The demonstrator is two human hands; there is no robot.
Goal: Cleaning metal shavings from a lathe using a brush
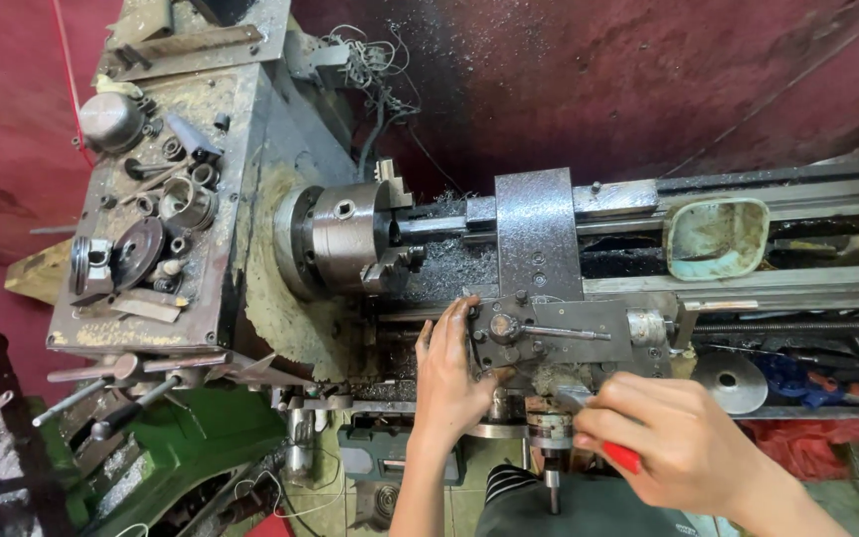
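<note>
Left fingers: those of the left hand (449, 373) lie spread and flat against the side of the tool post (509, 338), pressing it and gripping nothing.
Right fingers: those of the right hand (673, 438) are curled tight round a red-handled tool (620, 455); its metal tip reaches toward the base of the tool post.
Work spot: the tool post sits on the lathe carriage (539, 239), just right of the chuck (345, 239).
Chuck: its jaws hold a dark bar that runs to the right; metal chips lie heaped beneath it.
Progress: judging by the chips, some cutting is done; the hands are busy at the tool post, so its setting looks unfinished.
Around: loose parts crowd the headstock top (151, 199); a green-stained tray (716, 237) rests on the bed rails.
</note>
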